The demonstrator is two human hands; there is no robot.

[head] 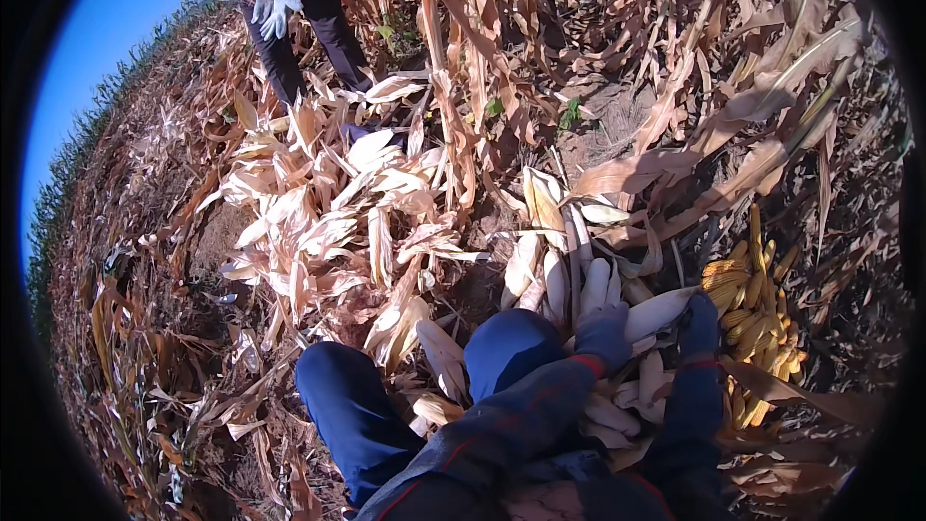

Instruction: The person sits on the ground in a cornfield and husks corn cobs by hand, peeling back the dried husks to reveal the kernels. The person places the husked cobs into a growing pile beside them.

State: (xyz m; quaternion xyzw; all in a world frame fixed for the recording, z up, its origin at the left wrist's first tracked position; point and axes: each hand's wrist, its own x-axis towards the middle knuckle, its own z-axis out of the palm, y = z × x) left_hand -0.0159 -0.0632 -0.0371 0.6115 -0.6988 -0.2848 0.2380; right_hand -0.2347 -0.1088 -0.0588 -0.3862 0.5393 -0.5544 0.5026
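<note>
An ear of corn in its pale husk (657, 313) lies slantwise between my two gloved hands, right of my knees. My left hand (606, 333) is closed on its lower left end. At its upper right tip, my right hand (700, 315) grips the husk; the fingers are partly in shadow. More unhusked ears (553, 282) lie just beyond my left hand, and others (611, 412) lie below, between my forearms. Close to the right of my right hand is a pile of bare yellow corn cobs (759, 325).
A co-worker (289, 7) stands at the upper left, handling white gloves (278, 9). Loose pale husks (311, 224) are heaped between that person and my knees. Dry corn stalks (438, 72) stand ahead, and leaning stalks (781, 145) reach in from the right.
</note>
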